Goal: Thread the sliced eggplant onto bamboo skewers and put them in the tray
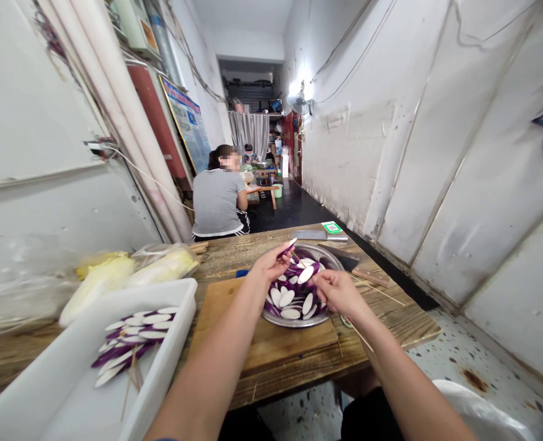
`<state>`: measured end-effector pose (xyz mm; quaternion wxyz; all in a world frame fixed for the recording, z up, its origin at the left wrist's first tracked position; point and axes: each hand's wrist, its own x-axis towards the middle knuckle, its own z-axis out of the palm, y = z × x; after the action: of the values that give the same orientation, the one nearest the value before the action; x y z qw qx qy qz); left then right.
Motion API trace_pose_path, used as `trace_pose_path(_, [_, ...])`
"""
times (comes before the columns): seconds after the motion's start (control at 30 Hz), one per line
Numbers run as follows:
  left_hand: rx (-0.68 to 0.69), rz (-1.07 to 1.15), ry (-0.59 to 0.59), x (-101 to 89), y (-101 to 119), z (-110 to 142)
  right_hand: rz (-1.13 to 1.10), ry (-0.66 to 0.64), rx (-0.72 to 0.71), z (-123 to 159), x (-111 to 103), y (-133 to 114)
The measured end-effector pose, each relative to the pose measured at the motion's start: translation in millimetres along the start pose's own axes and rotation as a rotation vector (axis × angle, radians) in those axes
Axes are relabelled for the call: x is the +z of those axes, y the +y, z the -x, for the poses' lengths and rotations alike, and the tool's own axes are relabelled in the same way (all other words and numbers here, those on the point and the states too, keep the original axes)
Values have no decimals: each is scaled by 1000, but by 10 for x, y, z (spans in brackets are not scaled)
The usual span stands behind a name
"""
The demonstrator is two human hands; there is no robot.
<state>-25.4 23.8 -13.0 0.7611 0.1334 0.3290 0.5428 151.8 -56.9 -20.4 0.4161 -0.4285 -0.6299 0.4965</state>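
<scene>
One purple-skinned slice point(290, 246) sits pinched in the left hand point(272, 264), one skewer point(299, 260) in the right hand point(336, 291).
Both hands hold firm above the metal bowl point(330, 258), the skewer carrying another slice point(305, 275) beside the right fingertips; cut slices point(287, 298) fill the bowl, which overlaps the cutting board point(294, 348), and skewered slices point(156, 319) lie in the white tray point(187, 309).

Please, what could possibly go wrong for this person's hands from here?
The left hand holds a purple slice close to a thin stick, so the stick might prick it. Also, a dark blade lies beside the metal bowl, so the right hand could perhaps brush it when reaching across.
</scene>
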Motion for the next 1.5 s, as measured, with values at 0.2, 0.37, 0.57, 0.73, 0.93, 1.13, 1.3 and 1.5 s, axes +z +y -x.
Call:
trace_pose_path(0.2, [6,-2,45,-16,4,-16,-2,-2,20,-7,6,-13])
trace_pose_path(0.37, [91,-11,116,-15,-18,-43,-17,-9,37,-22,7,-1])
trace_pose_path(0.57, [101,16,130,-19,-33,-69,-10,-6,39,-24,1,-5])
trace_pose_path(0.73, [87,31,110,-36,-33,-91,-14,-1,34,-32,4,2])
trace_pose_path(0.93, [81,24,96,-45,-30,-101,-19,-5,45,-31,1,6])
trace_pose_path(1.13, [73,21,97,-26,-28,-76,-1,3,37,-20,4,-12])
trace_pose_path(1.3, [62,22,97,-12,-28,-59,2,-1,39,-11,3,-27])
trace_pose_path(1.5, [67,-21,100,10,-41,-35,-5,-2,48,-2,3,-44])
